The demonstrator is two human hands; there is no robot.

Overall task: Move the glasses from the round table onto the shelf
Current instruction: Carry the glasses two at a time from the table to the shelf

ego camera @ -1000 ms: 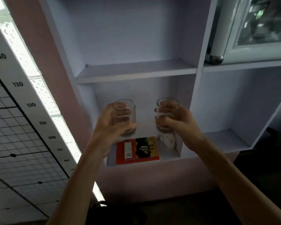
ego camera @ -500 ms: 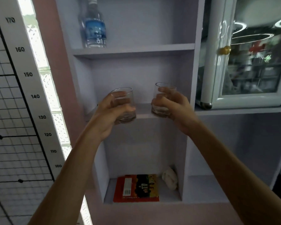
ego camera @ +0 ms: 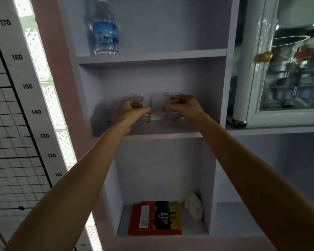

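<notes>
Two clear short glasses are inside the middle compartment of a pale lilac shelf unit [ego camera: 161, 135]. My left hand [ego camera: 130, 110] is wrapped around the left glass [ego camera: 145, 104]. My right hand [ego camera: 186, 107] grips the right glass [ego camera: 170, 102]. Both glasses are upright, side by side, with a small gap between them. Their bases are at or just above the shelf board; I cannot tell whether they touch it. The round table is out of view.
A water bottle [ego camera: 105, 33] stands on the shelf above. A red and yellow book [ego camera: 155, 218] and a white crumpled object [ego camera: 194, 205] lie in the compartment below. A glass-door cabinet [ego camera: 286, 69] is on the right, a height chart [ego camera: 16, 105] on the left.
Both hands have reached forward and carried the glasses from in front of the unit into the middle compartment. The view has tilted up, so the bottle shelf now shows.
</notes>
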